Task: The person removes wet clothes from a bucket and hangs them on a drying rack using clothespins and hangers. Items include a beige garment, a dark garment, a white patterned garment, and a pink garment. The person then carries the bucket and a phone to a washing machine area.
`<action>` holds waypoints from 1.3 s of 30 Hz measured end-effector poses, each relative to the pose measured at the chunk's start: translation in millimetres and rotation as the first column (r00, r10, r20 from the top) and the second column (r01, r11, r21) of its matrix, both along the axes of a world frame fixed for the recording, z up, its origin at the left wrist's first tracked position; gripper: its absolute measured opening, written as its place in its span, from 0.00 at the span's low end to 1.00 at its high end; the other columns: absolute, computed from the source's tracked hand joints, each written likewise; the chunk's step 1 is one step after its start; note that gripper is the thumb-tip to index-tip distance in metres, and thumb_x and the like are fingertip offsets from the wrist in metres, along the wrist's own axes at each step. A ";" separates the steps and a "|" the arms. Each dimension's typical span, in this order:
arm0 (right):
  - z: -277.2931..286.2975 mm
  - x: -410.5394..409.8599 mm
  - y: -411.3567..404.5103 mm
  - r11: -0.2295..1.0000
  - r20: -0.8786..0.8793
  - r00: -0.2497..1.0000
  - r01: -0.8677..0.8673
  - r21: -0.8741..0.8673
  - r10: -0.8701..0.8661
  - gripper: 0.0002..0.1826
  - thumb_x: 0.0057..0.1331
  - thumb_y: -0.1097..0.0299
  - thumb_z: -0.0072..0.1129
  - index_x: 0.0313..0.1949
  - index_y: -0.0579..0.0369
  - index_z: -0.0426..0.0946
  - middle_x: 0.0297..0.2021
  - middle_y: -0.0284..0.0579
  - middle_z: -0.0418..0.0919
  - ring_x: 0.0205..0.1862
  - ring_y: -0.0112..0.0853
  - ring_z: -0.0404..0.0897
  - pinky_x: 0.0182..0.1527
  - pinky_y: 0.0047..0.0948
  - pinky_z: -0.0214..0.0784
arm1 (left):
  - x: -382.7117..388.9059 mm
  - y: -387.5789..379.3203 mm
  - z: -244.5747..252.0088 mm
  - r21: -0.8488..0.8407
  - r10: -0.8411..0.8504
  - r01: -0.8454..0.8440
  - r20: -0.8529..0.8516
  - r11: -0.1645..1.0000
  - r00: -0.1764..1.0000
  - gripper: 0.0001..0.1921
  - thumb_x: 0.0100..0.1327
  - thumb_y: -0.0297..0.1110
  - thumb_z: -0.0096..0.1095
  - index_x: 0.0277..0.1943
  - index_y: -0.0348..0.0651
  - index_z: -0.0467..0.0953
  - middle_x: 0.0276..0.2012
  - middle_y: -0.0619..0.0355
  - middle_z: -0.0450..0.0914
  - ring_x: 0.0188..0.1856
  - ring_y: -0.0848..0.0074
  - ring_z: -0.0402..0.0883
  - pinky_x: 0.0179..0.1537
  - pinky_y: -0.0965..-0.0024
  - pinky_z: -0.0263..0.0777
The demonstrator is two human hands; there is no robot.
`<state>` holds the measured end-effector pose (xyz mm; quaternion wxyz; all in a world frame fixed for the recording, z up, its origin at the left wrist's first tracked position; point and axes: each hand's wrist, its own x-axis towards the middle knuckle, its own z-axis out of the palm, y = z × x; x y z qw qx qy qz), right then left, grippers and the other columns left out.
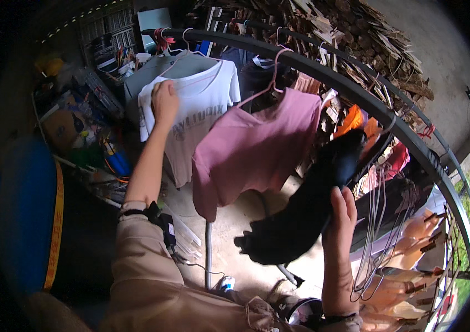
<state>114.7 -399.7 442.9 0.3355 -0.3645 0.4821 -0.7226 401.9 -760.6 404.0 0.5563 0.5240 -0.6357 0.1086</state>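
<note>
My left hand (166, 101) grips the shoulder of a white T-shirt (210, 93) that hangs from a wire hanger and bears printed lettering. To the right of that shirt, a pink short-sleeved top (259, 141) hangs on a pink hanger (274, 81). My right hand (342, 211) is at the edge of a black garment (301, 216), with fingers closed against it; part of the grip is hidden. The garment's upper end is blurred near the rail. Behind the white T-shirt hangs a grey-green garment (139, 76).
A dark metal clothes rail (322, 74) curves across the view. Several bare wire hangers (378, 232) dangle at the right, near clipped orange-tan garments (401, 286). Stacked firewood (351, 37) lies behind. Clutter fills the left, with a blue object (31, 216) nearer. A bucket (305, 311) stands below.
</note>
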 end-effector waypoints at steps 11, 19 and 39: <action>-7.9 -10.2 -13.5 0.999 -0.006 0.999 0.036 0.022 -0.036 0.05 0.61 0.73 0.48 0.37 0.56 0.67 0.29 0.30 0.70 0.31 0.17 0.65 0.37 0.16 0.57 | 24.8 -69.3 -13.4 0.380 0.140 -0.173 0.113 0.909 0.984 0.17 0.65 0.51 0.37 0.43 0.51 0.70 0.39 0.48 0.77 0.41 0.49 0.74 0.39 0.49 0.66; -8.2 -8.2 -8.4 0.998 -0.113 0.993 0.033 0.047 -0.028 0.04 0.64 0.69 0.48 0.35 0.54 0.67 0.25 0.26 0.64 0.27 0.15 0.59 0.30 0.14 0.51 | -27.3 6.7 -20.2 0.379 0.123 -0.164 0.131 0.911 0.984 0.16 0.64 0.49 0.39 0.44 0.51 0.71 0.37 0.47 0.77 0.39 0.49 0.76 0.37 0.50 0.67; -133.6 -54.0 290.4 0.997 -0.511 0.856 -0.043 0.071 0.073 0.10 0.58 0.63 0.50 0.30 0.57 0.75 0.24 0.46 0.76 0.27 0.38 0.76 0.32 0.33 0.68 | -255.2 522.0 22.3 0.428 -0.371 0.241 -0.253 -0.871 -0.893 0.08 0.51 0.34 0.64 0.30 0.39 0.78 0.24 0.58 0.78 0.24 0.68 0.77 0.24 0.69 0.69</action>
